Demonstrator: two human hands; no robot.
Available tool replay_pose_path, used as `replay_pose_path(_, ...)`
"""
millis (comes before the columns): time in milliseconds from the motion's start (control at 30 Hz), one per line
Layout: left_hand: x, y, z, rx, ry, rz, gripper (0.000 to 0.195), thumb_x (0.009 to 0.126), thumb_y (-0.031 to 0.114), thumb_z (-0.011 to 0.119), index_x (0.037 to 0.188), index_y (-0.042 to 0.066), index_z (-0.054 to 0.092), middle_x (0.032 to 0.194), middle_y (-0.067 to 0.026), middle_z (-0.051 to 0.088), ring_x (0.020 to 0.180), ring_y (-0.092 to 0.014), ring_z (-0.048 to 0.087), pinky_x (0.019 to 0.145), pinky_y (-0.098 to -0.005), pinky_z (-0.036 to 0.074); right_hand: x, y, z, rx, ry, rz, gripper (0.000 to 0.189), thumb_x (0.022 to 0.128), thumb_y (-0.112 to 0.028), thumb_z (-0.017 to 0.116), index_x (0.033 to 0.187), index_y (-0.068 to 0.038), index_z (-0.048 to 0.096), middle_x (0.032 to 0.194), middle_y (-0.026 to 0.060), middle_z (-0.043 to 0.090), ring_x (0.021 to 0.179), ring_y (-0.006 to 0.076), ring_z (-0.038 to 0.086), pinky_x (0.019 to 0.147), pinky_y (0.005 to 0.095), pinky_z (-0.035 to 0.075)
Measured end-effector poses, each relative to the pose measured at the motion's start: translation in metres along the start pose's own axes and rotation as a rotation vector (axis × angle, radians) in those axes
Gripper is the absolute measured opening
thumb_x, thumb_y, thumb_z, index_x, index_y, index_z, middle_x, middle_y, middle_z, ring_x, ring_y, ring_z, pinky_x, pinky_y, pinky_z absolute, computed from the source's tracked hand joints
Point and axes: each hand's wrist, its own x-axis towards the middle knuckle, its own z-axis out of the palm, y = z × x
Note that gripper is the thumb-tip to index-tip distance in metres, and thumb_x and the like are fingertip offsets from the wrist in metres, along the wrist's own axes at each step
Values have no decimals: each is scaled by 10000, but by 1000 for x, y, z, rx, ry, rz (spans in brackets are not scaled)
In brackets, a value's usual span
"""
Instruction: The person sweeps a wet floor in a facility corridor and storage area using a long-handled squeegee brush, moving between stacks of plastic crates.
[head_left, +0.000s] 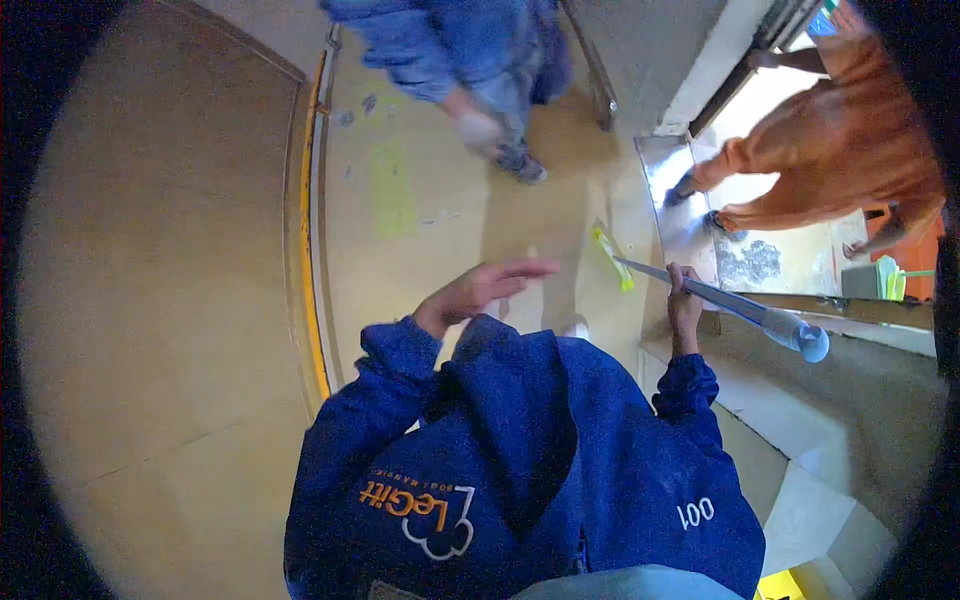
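Observation:
My right hand is closed around a long pale pole, its rounded end pointing up towards me. At the pole's far end, a narrow yellow-green head rests on the floor; whether it is a squeegee or a broom, I cannot tell. My left hand hovers in front of my body with nothing in it. Its fingers are stretched out, slightly apart and blurred. Both my arms are in the sleeves of a dark blue jacket.
Ahead stands a person in blue, with one blurred hand low. By a doorway on the right, a person in orange bends over. A yellow rail runs along the left wall. Tan floor lies between, with a ledge at right.

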Motion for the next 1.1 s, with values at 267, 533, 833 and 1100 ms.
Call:
replay_pose_path(267,-44,205,73,-692,-674,1362,347,830,276,531,1038,-2,543,1207,-249,394,740,-272,551,710,-386,432,0,11,89,-80,78,118,314,854,-317,524,801,-9,552,681,139,546,665,230,507,633,367,398)
replay_pose_path(533,-93,212,6,-981,-934,1494,311,873,257,444,1017,-4,532,1232,-279,361,521,-179,510,585,-388,446,-40,-35,158,209,162,356,291,864,-303,522,842,-15,562,687,48,530,631,135,478,552,301,401)
replay_pose_path(833,-101,212,-65,-834,-1070,1172,265,828,347,528,911,100,577,1176,-214,431,864,-267,484,752,-394,387,-104,-53,185,364,210,441,232,851,-311,555,938,-98,519,872,2,502,828,113,451,656,308,414)
replay_pose_path(1100,-60,182,-70,-677,-1161,907,205,730,349,571,715,146,594,1098,-176,461,1017,-320,432,838,-405,330,-97,-33,200,174,428,249,158,834,-193,570,838,-35,572,763,81,597,702,166,548,658,305,446)
